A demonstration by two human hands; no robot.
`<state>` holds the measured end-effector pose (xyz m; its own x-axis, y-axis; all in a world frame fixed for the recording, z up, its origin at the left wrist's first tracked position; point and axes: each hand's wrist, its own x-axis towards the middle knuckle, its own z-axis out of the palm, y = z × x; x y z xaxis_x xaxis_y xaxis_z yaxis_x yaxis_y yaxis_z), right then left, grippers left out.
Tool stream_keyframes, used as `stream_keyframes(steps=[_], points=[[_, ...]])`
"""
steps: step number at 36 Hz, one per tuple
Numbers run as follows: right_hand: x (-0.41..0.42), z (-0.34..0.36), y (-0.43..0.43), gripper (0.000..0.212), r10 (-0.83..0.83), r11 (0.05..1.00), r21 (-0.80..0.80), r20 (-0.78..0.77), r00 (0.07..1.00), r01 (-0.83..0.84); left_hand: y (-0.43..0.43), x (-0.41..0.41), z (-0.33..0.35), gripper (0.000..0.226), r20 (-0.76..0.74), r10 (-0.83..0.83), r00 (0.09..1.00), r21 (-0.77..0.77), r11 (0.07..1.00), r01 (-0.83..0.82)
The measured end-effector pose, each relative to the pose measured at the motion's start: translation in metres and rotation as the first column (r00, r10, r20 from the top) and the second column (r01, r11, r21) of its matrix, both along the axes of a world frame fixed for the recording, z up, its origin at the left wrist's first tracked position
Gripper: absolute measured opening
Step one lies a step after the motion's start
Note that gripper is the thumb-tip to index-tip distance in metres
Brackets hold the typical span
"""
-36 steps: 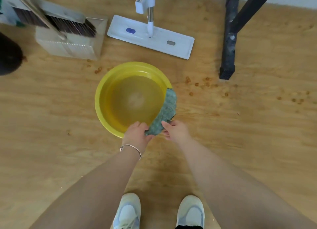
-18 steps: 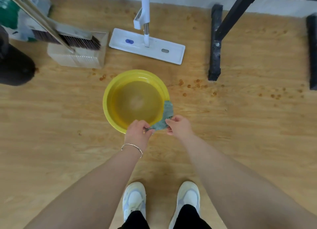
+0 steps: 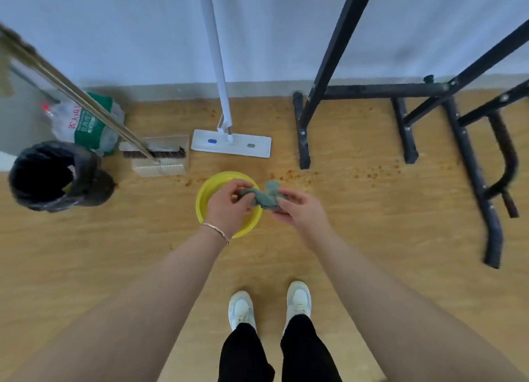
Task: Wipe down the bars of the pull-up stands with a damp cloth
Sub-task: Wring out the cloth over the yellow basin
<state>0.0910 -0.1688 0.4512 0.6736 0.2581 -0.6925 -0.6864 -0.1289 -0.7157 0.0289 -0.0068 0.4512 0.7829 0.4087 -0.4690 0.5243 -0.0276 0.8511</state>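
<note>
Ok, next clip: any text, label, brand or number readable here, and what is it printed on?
Clear plastic bag with green and white label: red and white print, too blurred to read.
White flat mop head: a blue mark and a grey mark, no lettering discernible.
Nothing else bears text.

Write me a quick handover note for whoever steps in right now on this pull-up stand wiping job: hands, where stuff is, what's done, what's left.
Left hand and right hand: both grip the green cloth, bunched between them above the yellow basin.
Pull-up stands: black, on the floor to the right, by the wall.
Done: cloth is in hand, out of the basin.
Left: wipe every bar; none touched yet.
</note>
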Motion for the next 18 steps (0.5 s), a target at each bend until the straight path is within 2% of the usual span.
stream_keyframes(steps=[6,10,13,15,18], points=[[0.003,0.135,-0.006,0.018,-0.02,0.999,0.04,0.063,0.998,0.018,0.002,0.012,0.138,0.031,0.093,-0.165,0.982,0.09,0.984,0.157],[0.001,0.218,-0.01,0.021,-0.032,0.996,0.084,0.145,0.989,0.02,0.0,0.017,0.221,0.034,0.143,-0.227,0.963,0.218,0.957,0.193],[-0.001,0.27,-0.015,0.017,-0.072,0.996,0.072,0.226,0.972,0.058,-0.002,0.019,0.267,0.035,0.212,-0.256,0.943,0.222,0.952,0.209],[-0.003,0.3,-0.018,0.016,-0.086,0.996,0.053,0.286,0.954,0.074,-0.006,0.019,0.294,0.029,0.255,-0.243,0.936,0.203,0.96,0.194],[-0.004,0.338,-0.026,0.014,-0.079,0.997,0.015,0.383,0.921,0.079,-0.01,0.02,0.327,0.012,0.302,-0.262,0.917,0.293,0.94,0.172]])
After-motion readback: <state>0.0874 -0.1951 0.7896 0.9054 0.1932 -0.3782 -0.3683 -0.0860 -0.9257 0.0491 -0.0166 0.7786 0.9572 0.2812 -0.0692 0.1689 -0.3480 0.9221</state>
